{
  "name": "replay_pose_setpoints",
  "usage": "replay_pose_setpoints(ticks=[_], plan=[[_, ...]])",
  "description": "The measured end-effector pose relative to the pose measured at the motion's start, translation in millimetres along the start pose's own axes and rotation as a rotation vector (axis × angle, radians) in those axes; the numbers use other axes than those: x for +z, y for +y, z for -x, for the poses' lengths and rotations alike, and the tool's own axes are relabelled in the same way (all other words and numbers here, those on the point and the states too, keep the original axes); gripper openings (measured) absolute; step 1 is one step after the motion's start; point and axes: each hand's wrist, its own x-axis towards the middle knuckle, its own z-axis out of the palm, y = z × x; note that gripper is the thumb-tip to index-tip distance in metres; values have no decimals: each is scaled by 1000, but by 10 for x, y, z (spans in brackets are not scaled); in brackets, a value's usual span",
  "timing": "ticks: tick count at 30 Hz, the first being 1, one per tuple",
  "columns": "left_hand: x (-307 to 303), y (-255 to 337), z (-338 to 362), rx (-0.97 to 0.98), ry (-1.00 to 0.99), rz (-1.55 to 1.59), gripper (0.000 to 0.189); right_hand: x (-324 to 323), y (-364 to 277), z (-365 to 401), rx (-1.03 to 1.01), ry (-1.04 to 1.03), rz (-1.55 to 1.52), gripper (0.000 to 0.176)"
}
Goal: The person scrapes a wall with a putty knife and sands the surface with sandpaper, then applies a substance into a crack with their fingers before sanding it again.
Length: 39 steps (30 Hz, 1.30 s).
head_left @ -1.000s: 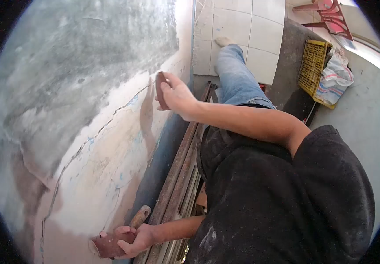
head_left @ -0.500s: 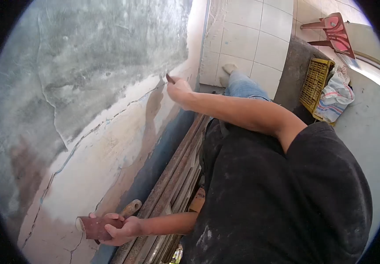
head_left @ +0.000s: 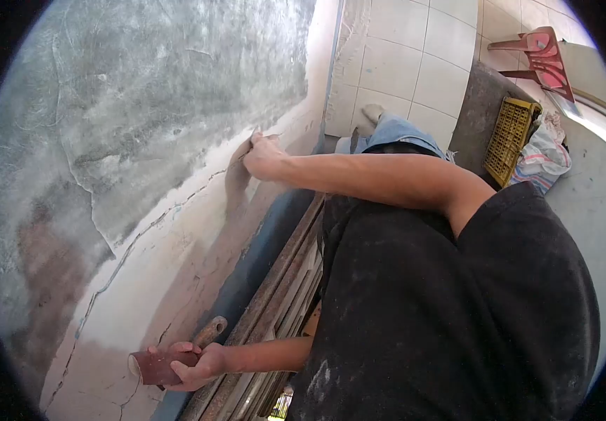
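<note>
My right hand (head_left: 266, 158) is closed against the wall (head_left: 176, 217), at the upper end of a long crack (head_left: 138, 242). A small dark edge shows by its fingers; what it grips is mostly hidden. Lower down, my left hand (head_left: 194, 366) has its fingers wrapped round a reddish-brown rounded piece (head_left: 154, 368) with a pale end. A worn wooden handle (head_left: 212, 331) sticks out beside the same hand, and its other end is hidden. Grey-green plaster (head_left: 176, 91) covers the wall above the crack, with pale patches below it.
Long wooden boards (head_left: 261, 309) lean along the wall's foot, close to my left forearm. Beyond my right arm are white floor tiles (head_left: 394, 67), a yellow crate (head_left: 508, 140), a white striped sack (head_left: 545, 158) and a red chair (head_left: 545, 59).
My right hand has moved slightly left and down along the crack, and its dark tool shows less. My left hand keeps its hold. The view has shifted a little.
</note>
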Motion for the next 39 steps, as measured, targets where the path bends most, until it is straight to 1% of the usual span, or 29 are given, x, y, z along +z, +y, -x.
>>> replay_pose_setpoints(ticks=[1,4,7,8,11,14,17,20,23,24,27,30,33,34,37,39], plan=[[4,14,16,-6,6,0,55,-34,37,-89,10,-31,14,60],[31,2,10,-11,14,13,57,-78,1,-51,58,-51,-88,61],[-51,-21,-7,-27,3,9,59,-235,-13,88,138,-293,-292,61],[-20,0,2,-36,11,10,59,-298,-93,179,53,-225,-234,57],[-30,10,13,-44,31,1,61,-232,-16,-126,176,-217,-330,48],[8,-34,9,-19,34,-1,62,-266,-265,276,80,-243,-287,41],[-40,-38,19,-20,26,-2,63,-235,-158,47,124,-187,-214,39],[68,23,15,4,22,-2,62,-146,-181,91,47,-122,-175,41],[10,3,16,-9,16,-34,61,-188,-193,102,37,-178,-38,44],[-15,-30,22,-18,30,-37,60,-264,-218,125,40,-215,-92,48],[-57,-84,1,19,0,-6,59,-289,-260,172,54,-162,-36,52],[14,-29,8,24,23,-35,59,-143,-159,169,-81,-130,39,57],[57,47,24,1,30,-69,58,-340,-154,52,31,-253,-28,62],[72,54,24,4,38,-59,58,-287,-105,-45,42,-209,11,64],[62,1,24,13,28,-34,59,-156,-60,134,-182,-162,98,65],[-37,-57,-2,19,-18,-19,59,-131,102,-28,-119,-198,52,63]])
